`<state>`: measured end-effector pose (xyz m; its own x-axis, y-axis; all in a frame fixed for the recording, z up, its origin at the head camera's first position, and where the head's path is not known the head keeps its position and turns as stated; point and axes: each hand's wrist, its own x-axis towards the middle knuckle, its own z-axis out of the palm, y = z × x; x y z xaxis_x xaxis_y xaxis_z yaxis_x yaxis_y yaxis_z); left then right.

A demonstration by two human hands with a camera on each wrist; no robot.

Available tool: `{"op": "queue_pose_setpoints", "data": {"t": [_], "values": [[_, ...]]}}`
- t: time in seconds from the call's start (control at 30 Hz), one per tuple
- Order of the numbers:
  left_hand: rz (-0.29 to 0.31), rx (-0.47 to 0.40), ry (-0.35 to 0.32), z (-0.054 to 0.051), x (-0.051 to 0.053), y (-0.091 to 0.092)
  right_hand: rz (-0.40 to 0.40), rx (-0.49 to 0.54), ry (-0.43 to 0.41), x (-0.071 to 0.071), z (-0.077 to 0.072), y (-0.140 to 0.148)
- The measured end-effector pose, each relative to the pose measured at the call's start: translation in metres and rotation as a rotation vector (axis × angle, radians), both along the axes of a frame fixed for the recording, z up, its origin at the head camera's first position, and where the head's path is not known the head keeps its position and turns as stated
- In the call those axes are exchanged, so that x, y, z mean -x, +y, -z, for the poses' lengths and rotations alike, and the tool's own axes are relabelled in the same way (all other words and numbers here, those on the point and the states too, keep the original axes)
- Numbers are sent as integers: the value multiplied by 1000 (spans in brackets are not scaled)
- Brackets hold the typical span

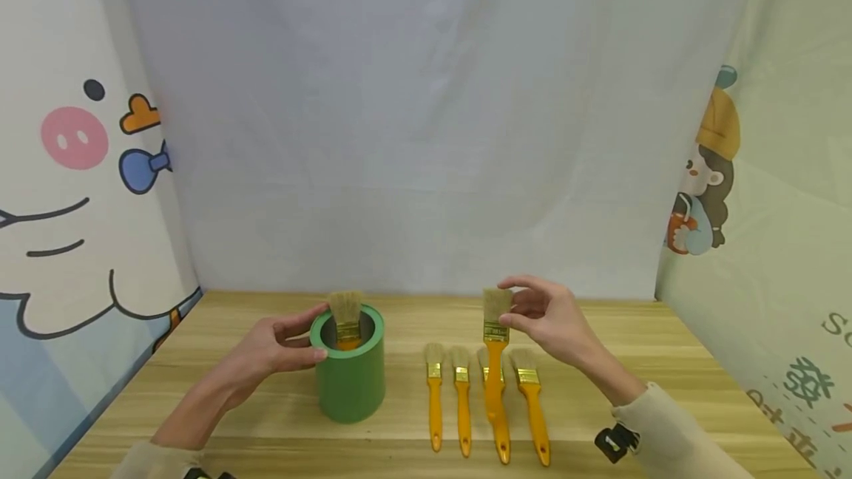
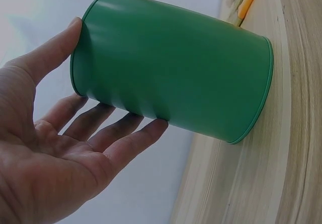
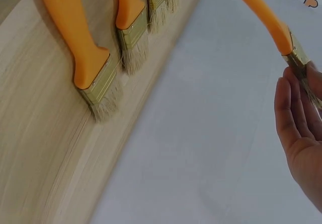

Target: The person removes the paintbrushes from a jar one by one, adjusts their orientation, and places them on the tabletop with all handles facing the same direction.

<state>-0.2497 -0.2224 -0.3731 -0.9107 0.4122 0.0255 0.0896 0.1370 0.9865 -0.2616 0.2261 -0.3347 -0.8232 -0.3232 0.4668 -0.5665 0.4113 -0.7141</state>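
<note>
brush (image 1: 495, 350) hangs handle-down, well right of the can (image 1: 350, 390), pinched near its bristles by the right hand (image 1: 549, 316), exact contact partly hidden; left hand (image 1: 269, 346) grips the can's rim, another brush (image 1: 346, 309) bristles-up inside.

Right grip (image 3: 303, 133) pinching a brush (image 3: 268, 23), four more brushes (image 3: 129, 11) on wooden tabletop (image 3: 45, 123), pale backdrop (image 3: 201, 133)

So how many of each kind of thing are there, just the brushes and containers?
Brushes lying on the table: 4
Brush in the right hand: 1
Brush showing in the container: 1
Green container: 1
Total in sight: 7
</note>
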Motion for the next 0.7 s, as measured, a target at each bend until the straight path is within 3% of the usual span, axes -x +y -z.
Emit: {"op": "queue_pose_setpoints", "data": {"t": [0.27, 0.7], "values": [[1, 2, 18, 0, 0, -1, -6, -9, -31, -3, 2, 18], [13, 5, 22, 0, -1, 0, -8, -47, -149, -3, 8, 54]]}}
